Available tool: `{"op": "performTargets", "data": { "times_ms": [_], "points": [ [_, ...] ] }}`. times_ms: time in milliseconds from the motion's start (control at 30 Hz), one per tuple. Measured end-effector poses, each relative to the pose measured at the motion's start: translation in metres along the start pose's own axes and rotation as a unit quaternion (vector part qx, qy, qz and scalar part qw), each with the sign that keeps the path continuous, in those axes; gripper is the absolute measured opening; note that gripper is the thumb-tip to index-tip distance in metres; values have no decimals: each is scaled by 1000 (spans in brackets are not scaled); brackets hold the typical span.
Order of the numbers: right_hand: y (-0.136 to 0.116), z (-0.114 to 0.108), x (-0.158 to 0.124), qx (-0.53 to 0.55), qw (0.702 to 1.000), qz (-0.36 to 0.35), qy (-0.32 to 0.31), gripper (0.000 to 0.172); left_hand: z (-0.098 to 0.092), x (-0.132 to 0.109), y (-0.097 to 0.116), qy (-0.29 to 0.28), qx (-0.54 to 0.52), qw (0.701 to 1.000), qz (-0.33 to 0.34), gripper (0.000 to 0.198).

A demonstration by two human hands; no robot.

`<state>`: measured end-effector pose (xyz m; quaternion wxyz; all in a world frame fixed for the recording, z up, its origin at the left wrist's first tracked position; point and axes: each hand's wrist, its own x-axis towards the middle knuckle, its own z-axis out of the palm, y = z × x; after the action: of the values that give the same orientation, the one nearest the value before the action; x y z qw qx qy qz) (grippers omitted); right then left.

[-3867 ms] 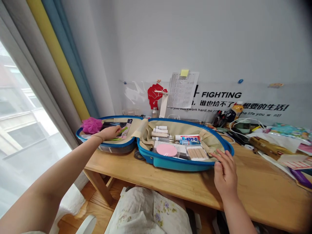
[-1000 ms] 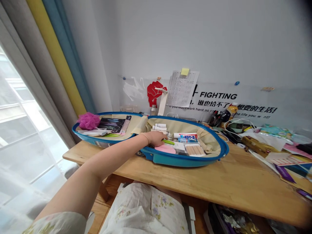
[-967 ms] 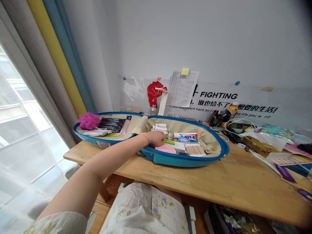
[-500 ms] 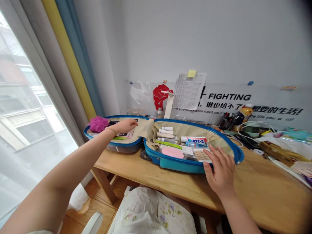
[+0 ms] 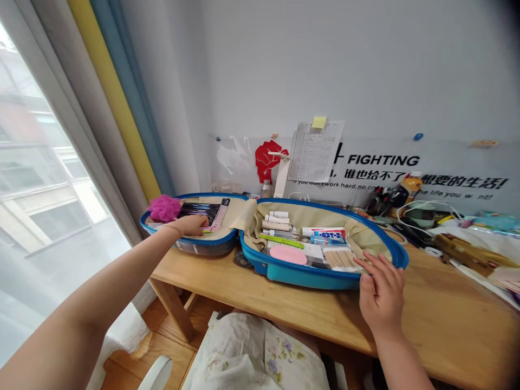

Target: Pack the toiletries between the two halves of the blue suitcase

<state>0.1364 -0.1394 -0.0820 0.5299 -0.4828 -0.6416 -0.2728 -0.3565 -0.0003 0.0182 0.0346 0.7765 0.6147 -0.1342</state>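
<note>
Left hand: We had the left hand (image 5: 194,225) down in the left half of the suitcase (image 5: 312,280), fingers curled over a lime-green piece (image 5: 208,231); we could not tell whether its grip pinched the piece or only touched it.
Right hand: We held the right hand (image 5: 382,290) with its grip spread, over the near right rim of the suitcase, fingertips just beside the swab packet (image 5: 340,259).
Suitcase: It lay open on the bench (image 5: 260,303), teal with a blue rim.
Left half: We saw a magenta pouf (image 5: 163,208) at the left, a row of dark slim items (image 5: 199,208) and, to their right, a pink-and-black pack (image 5: 221,215).
Right half: White tubes (image 5: 278,220) lay at the far left; nearer were a lime-green strip (image 5: 281,241) and a pink oval (image 5: 288,255).
Printed tube: Bold blue letters and red marked the white tube (image 5: 323,232), but we could not read them.
Banner: On the banner (image 5: 233,154) we read "FIGHTING", "谁也给不了", "想要的生活!", "don't work hard" and "the life you".
Sheets: The paper sheets (image 5: 316,151) hid part of it, their rows too small for us to read; a yellow note (image 5: 319,123) sat on top.
</note>
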Motion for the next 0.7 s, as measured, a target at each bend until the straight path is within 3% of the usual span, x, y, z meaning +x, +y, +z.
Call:
{"op": "performTargets", "data": {
  "times_ms": [100,333,533,700],
  "points": [
    [0,1,-1,7,1000,0,3,33,2,7,4,8,12,1000,1,53],
    [-1,0,-1,24,1000,6,3,30,4,7,7,26,22,999,-8,31],
    [-3,-1,-1,26,1000,4,0,29,-11,-5,24,138,0,990,-22,34],
    [-3,-2,-1,19,1000,12,-7,30,-39,-19,66,246,-24,969,-23,37]
  ]
}}
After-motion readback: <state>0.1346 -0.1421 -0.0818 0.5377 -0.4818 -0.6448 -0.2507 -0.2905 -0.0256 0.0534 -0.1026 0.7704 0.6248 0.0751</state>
